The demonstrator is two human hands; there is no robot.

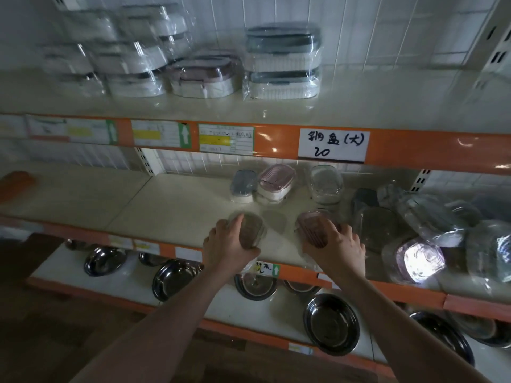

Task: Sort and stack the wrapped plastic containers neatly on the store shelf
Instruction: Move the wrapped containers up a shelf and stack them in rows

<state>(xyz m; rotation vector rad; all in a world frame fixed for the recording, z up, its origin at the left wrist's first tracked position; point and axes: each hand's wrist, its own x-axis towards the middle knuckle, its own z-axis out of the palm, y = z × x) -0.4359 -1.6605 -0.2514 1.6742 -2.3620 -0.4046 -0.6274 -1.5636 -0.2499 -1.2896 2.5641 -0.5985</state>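
Wrapped containers on the middle shelf (171,205): left hand (228,244) grips a brownish-lidded container (250,228), right hand (336,244) grips a pink-lidded container (312,228), both film-covered.

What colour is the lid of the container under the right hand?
Pink, on the small wrapped container; head view.

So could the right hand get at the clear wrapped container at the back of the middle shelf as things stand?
Probably not at once: the right hand grips a pink-lidded container. The clear container stands unobstructed behind it.
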